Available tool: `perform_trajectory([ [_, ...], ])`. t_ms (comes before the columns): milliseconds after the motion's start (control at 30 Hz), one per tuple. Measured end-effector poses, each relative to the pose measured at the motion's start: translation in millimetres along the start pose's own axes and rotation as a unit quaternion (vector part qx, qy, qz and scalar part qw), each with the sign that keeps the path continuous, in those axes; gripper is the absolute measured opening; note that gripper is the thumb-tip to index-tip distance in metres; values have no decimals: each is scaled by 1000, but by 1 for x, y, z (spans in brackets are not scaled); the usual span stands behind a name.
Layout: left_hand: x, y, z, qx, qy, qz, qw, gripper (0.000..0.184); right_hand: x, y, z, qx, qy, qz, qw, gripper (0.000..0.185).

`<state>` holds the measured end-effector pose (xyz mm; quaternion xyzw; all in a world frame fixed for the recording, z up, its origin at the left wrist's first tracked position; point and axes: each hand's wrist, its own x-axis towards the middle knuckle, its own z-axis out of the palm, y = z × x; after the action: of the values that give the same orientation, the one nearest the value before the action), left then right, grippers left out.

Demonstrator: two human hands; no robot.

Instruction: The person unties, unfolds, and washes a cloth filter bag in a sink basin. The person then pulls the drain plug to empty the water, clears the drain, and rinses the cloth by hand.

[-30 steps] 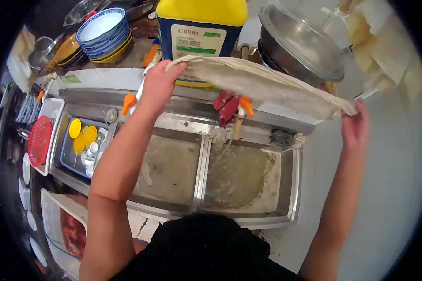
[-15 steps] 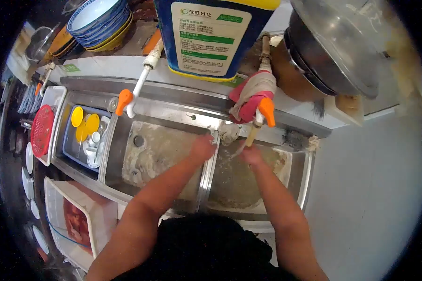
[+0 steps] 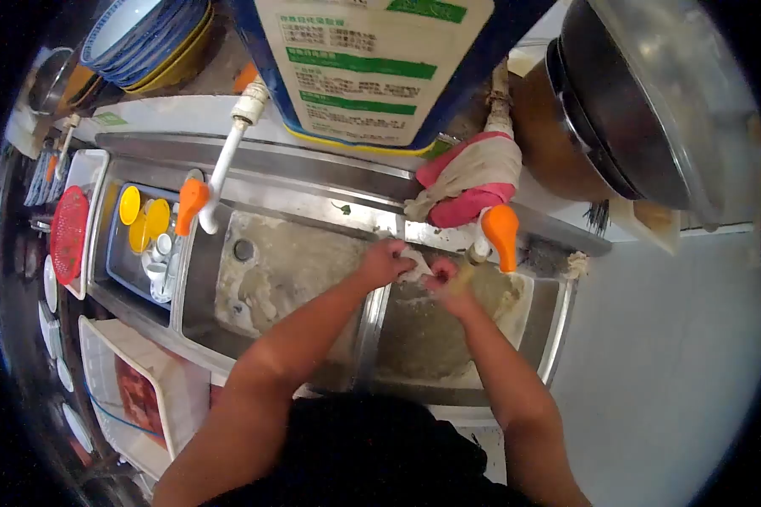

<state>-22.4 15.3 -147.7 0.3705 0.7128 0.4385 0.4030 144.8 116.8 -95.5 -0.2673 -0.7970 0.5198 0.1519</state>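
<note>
Over the metal divider between two sink basins, my left hand closes on a crumpled whitish rag. My right hand grips the rag's other side, fingers bent inward. Directly above my right hand is the right tap, with an orange handle. A yellowish streak below its spout passes by my hand; whether it is water or a tube, I cannot tell. Cloudy shallow water covers the right basin. The left basin has a stained floor and a round drain.
A large blue jug stands behind the sinks. A pink and beige cloth wraps the right pipe. Big metal bowls lean at right. At left are a second tap, a tub of yellow and white dishes and a red colander.
The rag, earlier lying on the divider by the back rim, is now between my hands. My right hand has come in toward my left, and the view has shifted slightly.
</note>
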Motion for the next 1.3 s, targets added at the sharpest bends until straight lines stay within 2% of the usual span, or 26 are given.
perform_trajectory([
  [33, -5, 11, 0, -2, -4, 0, 1000, 22, -10, -23, -8, 68, 12, 98, 993, 21],
  [67, -13, 35, -6, -63, -31, -28, 997, 22, -18, -19, -12, 215, 3, 151, 965, 29],
  [100, -21, 51, -9, -124, -56, -57, 989, 21, -25, -23, -16, 214, 7, 152, 965, 29],
  [167, -28, 62, -10, -159, -51, -49, 985, 20, -35, -36, -22, -17, -49, 187, 981, 29],
  [300, -44, 99, -30, -59, -27, 51, 997, 21, -49, -40, -15, -36, -28, 143, 989, 24],
  [333, -49, 105, -33, -10, -24, 82, 996, 21, -50, -47, -12, -13, 15, 140, 990, 23],
  [400, -51, 107, -35, -47, -36, 93, 994, 22, -50, -63, -15, 8, 61, 133, 989, 24],
  [433, -53, 109, -35, -85, -50, 99, 990, 23, -51, -73, -19, -74, 36, 141, 987, 27],
  [467, -55, 110, -34, -85, -50, 105, 990, 23, -51, -80, -21, -156, 12, 148, 977, 31],
  [500, -61, 123, -36, -97, -59, 68, 991, 22, -52, -81, -22, -159, 16, 146, 976, 31],
  [567, -64, 137, -35, -109, -70, 37, 991, 22, -52, -80, -20, -197, 144, 97, 965, 33],
  [600, -64, 142, -33, -137, -75, 22, 987, 21, -55, -89, -18, -200, 148, 94, 964, 33],
  [633, -63, 146, -33, -165, -82, 6, 983, 21, -57, -100, -14, -12, 169, 147, 975, 30],
  [667, -62, 150, -33, -166, -82, 11, 983, 21, -59, -109, -10, 177, 182, 194, 948, 28],
  [700, -62, 157, -35, -94, -116, 10, 989, 21, -61, -111, -4, 175, 184, 191, 948, 28],
  [767, -67, 167, -41, -21, -148, 12, 989, 22, -66, -108, 9, 78, 171, 111, 976, 14],
  [833, -76, 177, -50, 52, -123, 122, 983, 17, -64, -92, 6, 52, 172, 96, 979, 13],
  [867, -78, 176, -53, 53, -126, 125, 983, 17, -64, -84, 2, 28, 170, 83, 981, 12],
  [933, -79, 172, -58, 148, 9, 163, 975, 14, -63, -103, -9, -43, 177, 90, 979, 11],
  [967, -79, 169, -60, 147, 7, 166, 975, 14, -63, -112, -13, -114, 178, 98, 973, 11],
  [1033, -78, 162, -62, 126, 87, 219, 964, 15, -59, -102, -15, -84, 197, 95, 972, 15],
  [1100, -70, 155, -60, 114, 104, 251, 956, 16, -54, -104, -13, -54, 215, 91, 971, 18],
  [1133, -68, 154, -61, 102, 122, 278, 947, 18, -53, -118, -10, -132, 217, 74, 964, 20],
  [1167, -66, 153, -64, 102, 118, 279, 947, 18, -55, -130, -7, -209, 219, 59, 951, 21],
  [1233, -54, 156, -71, 32, 55, 116, 991, 19, -63, -142, -6, -261, 174, 25, 949, 23],
  [1300, -48, 151, -77, 94, 82, 147, 981, 21, -71, -144, -10, -312, 125, -9, 942, 25],
])
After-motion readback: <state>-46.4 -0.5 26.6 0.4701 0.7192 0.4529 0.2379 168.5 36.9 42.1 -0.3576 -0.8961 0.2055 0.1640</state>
